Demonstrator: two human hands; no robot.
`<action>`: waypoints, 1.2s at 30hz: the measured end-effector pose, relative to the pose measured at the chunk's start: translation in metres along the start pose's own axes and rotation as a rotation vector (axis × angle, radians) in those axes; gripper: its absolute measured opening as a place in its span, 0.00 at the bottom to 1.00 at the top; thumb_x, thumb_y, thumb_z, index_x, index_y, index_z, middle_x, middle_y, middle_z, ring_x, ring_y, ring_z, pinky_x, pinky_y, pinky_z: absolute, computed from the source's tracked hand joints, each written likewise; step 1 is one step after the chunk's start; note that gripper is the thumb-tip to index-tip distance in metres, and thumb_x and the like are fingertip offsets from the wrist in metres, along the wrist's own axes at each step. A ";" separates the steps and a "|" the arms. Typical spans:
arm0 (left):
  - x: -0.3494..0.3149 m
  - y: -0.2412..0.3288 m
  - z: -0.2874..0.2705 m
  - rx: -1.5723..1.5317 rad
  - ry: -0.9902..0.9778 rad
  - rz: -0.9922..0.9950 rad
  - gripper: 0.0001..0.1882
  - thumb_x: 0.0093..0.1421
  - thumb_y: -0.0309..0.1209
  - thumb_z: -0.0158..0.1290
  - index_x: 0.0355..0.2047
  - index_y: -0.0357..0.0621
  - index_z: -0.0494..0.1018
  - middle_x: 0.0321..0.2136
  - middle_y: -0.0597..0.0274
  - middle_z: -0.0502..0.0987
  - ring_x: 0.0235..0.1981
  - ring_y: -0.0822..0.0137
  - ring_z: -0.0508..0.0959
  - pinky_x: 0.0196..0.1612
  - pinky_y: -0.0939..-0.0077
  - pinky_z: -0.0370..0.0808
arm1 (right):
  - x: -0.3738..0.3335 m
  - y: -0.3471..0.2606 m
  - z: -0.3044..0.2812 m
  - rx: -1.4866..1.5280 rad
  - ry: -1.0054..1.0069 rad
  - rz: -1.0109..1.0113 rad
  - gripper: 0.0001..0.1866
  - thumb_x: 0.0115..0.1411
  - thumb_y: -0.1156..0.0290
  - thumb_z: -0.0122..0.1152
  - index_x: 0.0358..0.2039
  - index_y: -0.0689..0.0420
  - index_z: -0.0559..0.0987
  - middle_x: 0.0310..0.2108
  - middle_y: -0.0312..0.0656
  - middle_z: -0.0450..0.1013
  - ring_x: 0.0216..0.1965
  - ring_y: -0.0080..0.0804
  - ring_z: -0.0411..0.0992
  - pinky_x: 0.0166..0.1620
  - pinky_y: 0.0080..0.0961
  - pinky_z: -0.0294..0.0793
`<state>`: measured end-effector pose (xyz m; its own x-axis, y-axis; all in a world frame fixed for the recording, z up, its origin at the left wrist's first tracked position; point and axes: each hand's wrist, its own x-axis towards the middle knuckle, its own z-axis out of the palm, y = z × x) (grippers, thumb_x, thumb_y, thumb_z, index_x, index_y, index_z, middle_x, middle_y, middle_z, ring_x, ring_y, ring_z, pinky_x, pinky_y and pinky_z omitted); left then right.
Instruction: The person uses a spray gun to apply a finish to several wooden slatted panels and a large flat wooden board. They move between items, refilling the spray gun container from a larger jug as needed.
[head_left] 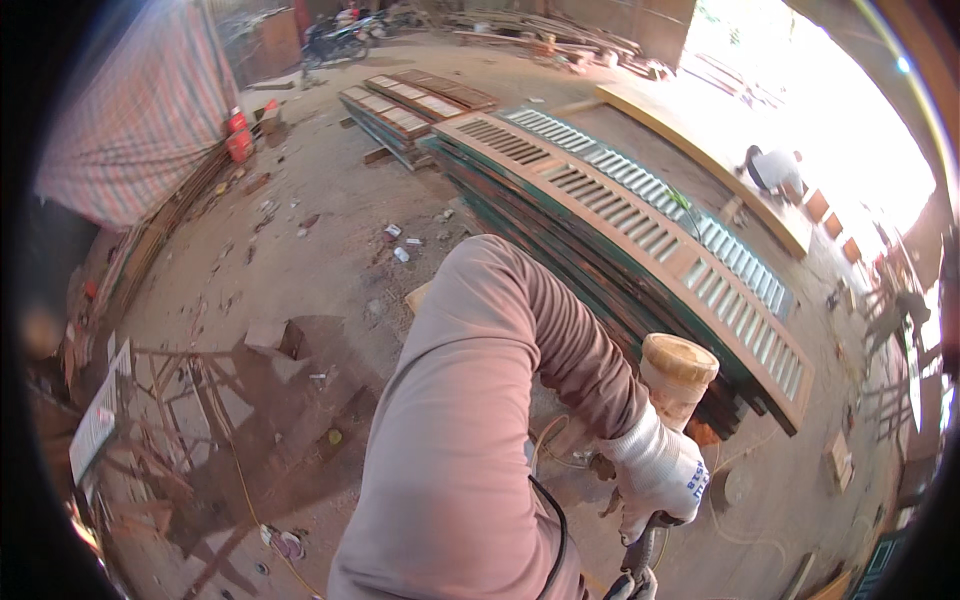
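Observation:
My left arm, in a dusty mauve sleeve, fills the middle of the view, its elbow raised and the forearm bent down to the right. My left hand (662,475), in a white knitted glove, is closed around what looks like a cup-topped paint spray gun. Its stained cup (678,375) with a tan lid stands above the hand; most of the gun's body is hidden. A grey part (645,549) runs down below the fingers. At the lower edge my right hand (634,585) shows only partly, gloved, its fingers around the end of that part.
Beyond the hands lies a stack of louvred wooden shutters (610,205), with a smaller stack (410,105) behind it. Thin hoses (245,475) trail over the dirt floor. Scrap wood (165,430) lies left, near a striped curtain (150,110). Another person (775,172) crouches far right.

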<state>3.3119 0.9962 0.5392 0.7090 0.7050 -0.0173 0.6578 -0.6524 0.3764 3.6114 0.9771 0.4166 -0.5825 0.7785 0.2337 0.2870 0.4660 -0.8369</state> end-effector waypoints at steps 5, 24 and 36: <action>0.005 0.039 0.026 0.061 0.104 -0.051 0.25 0.46 0.55 0.65 0.30 0.45 0.80 0.25 0.56 0.81 0.33 0.51 0.83 0.37 0.56 0.78 | -0.004 -0.007 -0.011 0.088 -0.233 -0.007 0.23 0.66 0.66 0.64 0.57 0.63 0.73 0.41 0.42 0.72 0.37 0.28 0.68 0.39 0.25 0.69; 0.073 0.038 0.039 0.388 0.707 0.165 0.21 0.55 0.45 0.65 0.43 0.48 0.74 0.33 0.63 0.78 0.34 0.61 0.79 0.38 0.65 0.75 | 0.017 0.044 -0.009 0.216 0.070 -0.151 0.21 0.54 0.78 0.69 0.50 0.59 0.80 0.28 0.53 0.77 0.25 0.48 0.78 0.29 0.33 0.75; 0.232 -0.063 0.151 -1.558 0.887 -0.856 0.23 0.67 0.34 0.58 0.60 0.49 0.65 0.41 0.66 0.77 0.29 0.79 0.78 0.26 0.84 0.75 | 0.035 0.217 -0.007 -0.347 0.365 -0.102 0.26 0.49 0.68 0.75 0.49 0.61 0.81 0.28 0.43 0.80 0.24 0.39 0.79 0.27 0.30 0.77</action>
<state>3.4737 1.1586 0.3718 -0.2399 0.8834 -0.4025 -0.4016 0.2871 0.8696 3.6584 1.1082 0.2464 -0.3348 0.7888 0.5155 0.5143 0.6114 -0.6014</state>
